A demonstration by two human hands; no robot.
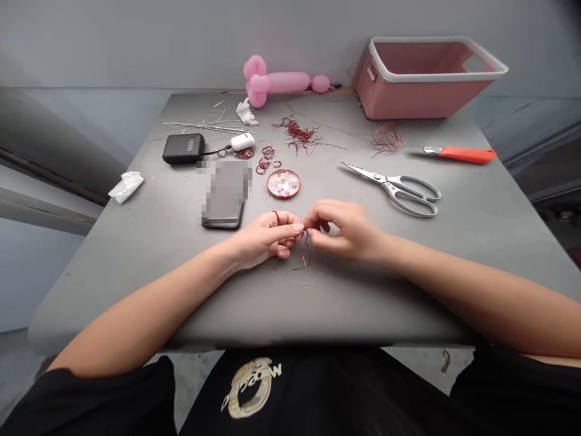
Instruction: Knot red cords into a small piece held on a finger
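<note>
My left hand (275, 237) is closed in a pinch, thumb against forefinger, on a thin dark red wire (307, 251). A dark red ring of the same look sits round one of its fingers. Fingertip to fingertip with it, my right hand (336, 227) pinches the same wire. The loose ends of the wire dangle below the fingertips, close over the grey table. Just beyond both hands lies a round red-rimmed dish (284, 183) of small pale and reddish beads. Several dark red wire rings (265, 160) lie behind the dish. What exactly sits between the fingertips is hidden.
Scissors (390, 188), orange-handled pliers (467, 155) and a coil of red wire (387, 138) lie on the right. A pink bin (408, 97) stands behind. A phone (224, 197), black power bank (183, 148) and white earbud case (242, 142) lie left. A pink balloon (288, 82) rests at the back.
</note>
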